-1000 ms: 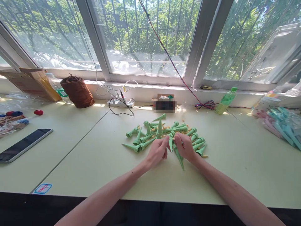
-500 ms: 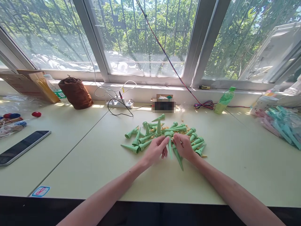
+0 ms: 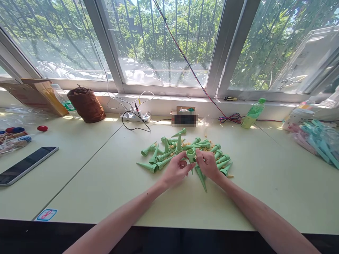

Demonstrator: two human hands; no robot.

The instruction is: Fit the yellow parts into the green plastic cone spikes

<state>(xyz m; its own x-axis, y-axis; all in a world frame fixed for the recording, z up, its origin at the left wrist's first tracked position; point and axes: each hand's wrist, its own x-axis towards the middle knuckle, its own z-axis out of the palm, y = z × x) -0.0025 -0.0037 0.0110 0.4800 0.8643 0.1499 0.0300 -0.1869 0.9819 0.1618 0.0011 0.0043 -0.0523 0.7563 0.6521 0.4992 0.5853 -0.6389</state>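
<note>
A green plastic plant-watering spike (image 3: 190, 155) is in my left hand (image 3: 177, 167), held between thumb and fingers. Its round open mouth faces up and its point goes down. My right hand (image 3: 207, 164) is closed beside the spike's rim; the thumb and forefinger pinch together, and what lies between them is hidden. Around both hands lies a loose pile of more green spikes (image 3: 163, 155), with small tan pieces (image 3: 186, 144) scattered among them. One spike (image 3: 179, 143) stands upright just beyond my left hand. Another spike (image 3: 201, 180) lies below my right hand, pointing toward me.
At the back are a blurred-out box (image 3: 184, 118), a power strip (image 3: 135, 115) with cables, a brown pouch (image 3: 86, 105) and a green bottle (image 3: 253, 113). A phone (image 3: 28, 165) lies left. Bagged teal and pink pieces (image 3: 317, 139) lie at the right.
The spike in my left hand has tipped so that its open mouth shows. My left thumb has shifted lower along it. My right hand stays nearly in place.
</note>
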